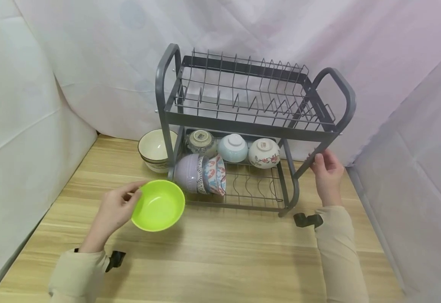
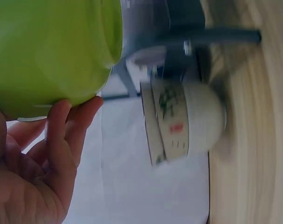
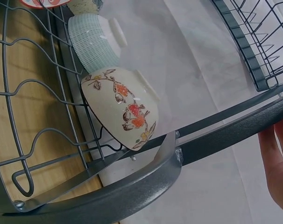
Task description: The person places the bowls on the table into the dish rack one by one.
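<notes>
The green bowl (image 1: 158,205) is a bright lime, round and plain, with a smooth, glossy inside and a thin rim. There is one of it, and it is held above the table (image 1: 220,261), just near of the rack's left end, tilted so that its inside shows from above. The person's left hand (image 1: 117,207) pinches it by its left rim. The right hand (image 1: 328,174) grips the right post of the rack (image 1: 250,127), thumb on the near side.

There is one rack, dark grey, with two tiers. On the lower tier, three bowls sit upside down in a row along the far side: from left to right, a grey-green bowl (image 1: 201,145), a pale blue bowl (image 1: 232,150) and a floral bowl (image 1: 265,158). Near left on that tier, a purple bowl (image 1: 186,173) lies on its side beside red-and-blue bowlware (image 1: 214,176); how many are nested there cannot be told. Two cream bowls (image 1: 153,145) stand stacked on the table, left of the rack. Two beige sleeves (image 1: 339,252) show.
</notes>
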